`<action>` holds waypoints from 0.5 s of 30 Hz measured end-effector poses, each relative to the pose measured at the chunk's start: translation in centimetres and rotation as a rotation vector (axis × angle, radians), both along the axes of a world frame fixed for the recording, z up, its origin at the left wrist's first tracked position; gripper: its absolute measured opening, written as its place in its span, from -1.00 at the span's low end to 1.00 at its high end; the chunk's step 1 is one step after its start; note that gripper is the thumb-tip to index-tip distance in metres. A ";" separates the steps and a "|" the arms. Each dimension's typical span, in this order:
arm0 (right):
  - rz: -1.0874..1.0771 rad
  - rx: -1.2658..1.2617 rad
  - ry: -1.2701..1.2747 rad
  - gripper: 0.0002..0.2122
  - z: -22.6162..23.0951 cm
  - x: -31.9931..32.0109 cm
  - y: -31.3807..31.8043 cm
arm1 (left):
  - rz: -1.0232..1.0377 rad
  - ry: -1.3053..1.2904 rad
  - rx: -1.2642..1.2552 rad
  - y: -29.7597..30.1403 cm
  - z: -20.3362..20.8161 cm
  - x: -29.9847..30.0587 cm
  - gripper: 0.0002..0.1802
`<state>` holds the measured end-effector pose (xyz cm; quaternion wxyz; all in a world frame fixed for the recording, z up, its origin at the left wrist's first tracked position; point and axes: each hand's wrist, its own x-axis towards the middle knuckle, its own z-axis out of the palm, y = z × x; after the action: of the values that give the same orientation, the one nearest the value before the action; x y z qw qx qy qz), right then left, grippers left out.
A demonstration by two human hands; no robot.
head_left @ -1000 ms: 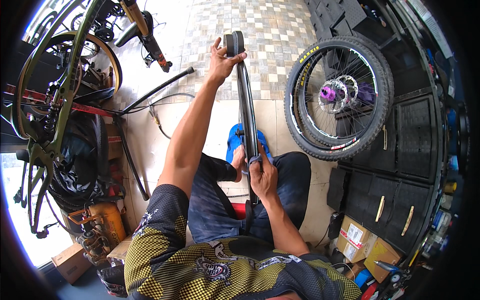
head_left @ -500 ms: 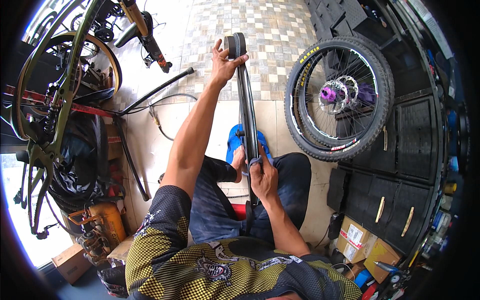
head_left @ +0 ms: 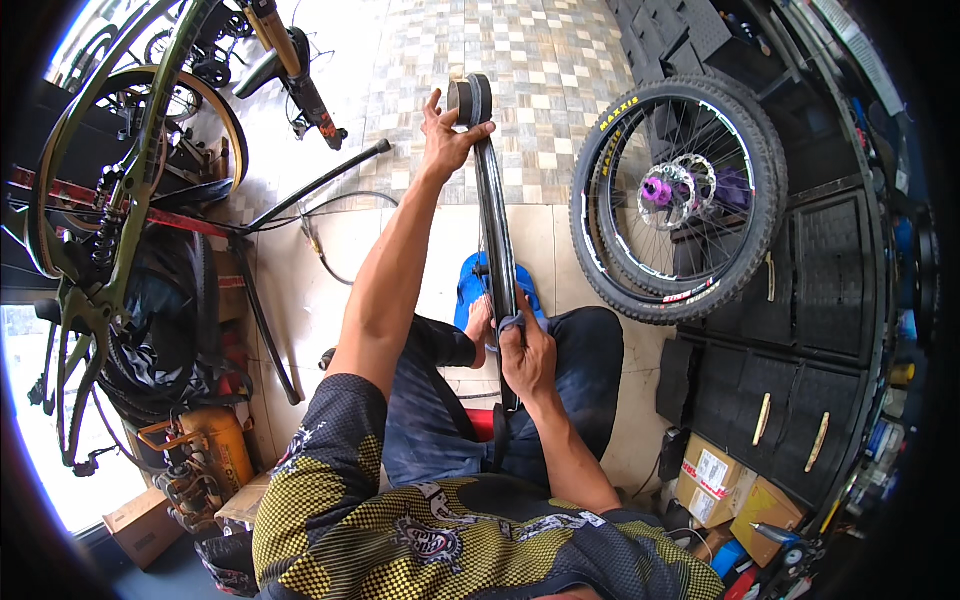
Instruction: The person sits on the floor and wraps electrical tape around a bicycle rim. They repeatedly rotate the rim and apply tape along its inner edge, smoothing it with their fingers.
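Note:
A bicycle wheel rim (head_left: 503,270), seen edge-on, stands upright between my legs. My left hand (head_left: 450,145) is at its far end, thumb and fingers closed about a roll of dark tape (head_left: 461,102). A shiny dark strip (head_left: 492,190) runs from the roll along the rim toward me. Closer to my body, my right hand (head_left: 530,365) grips a grey cloth (head_left: 511,322) against the rim, with the index finger along its side. The rim's lower end by my lap is partly hidden.
Two knobby-tyred wheels (head_left: 592,235) with purple hubs stand to the right, beside black cabinets (head_left: 830,270). At the left are a green bicycle frame (head_left: 130,215) and a black stand leg (head_left: 265,325). Cardboard boxes (head_left: 708,480) sit at the near right. My blue slipper (head_left: 468,285) is below the rim.
My left hand and the tape roll have come slightly nearer to me, and the strip looks flatter along the rim. My right hand has kept its place with the cloth.

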<state>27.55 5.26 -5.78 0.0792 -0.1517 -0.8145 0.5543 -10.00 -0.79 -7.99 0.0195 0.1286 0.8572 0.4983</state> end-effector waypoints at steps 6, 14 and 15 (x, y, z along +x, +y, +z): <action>0.040 0.023 -0.007 -0.34 0.1 -0.2 -0.3 | 0.004 -0.273 0.141 -1.3 0.1 -0.3 -0.52; -0.132 0.328 0.198 -0.68 6.3 -1.8 1.0 | -0.007 -0.657 0.374 0.3 3.4 2.4 -0.44; -0.148 0.257 0.235 -0.81 6.1 -3.0 1.3 | -0.035 -0.653 0.382 0.2 3.3 2.3 -0.44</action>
<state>24.52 6.58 0.29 0.2331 -0.1339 -0.8503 0.4525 -7.72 -0.63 -4.69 0.2759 -0.0209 0.6952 0.6635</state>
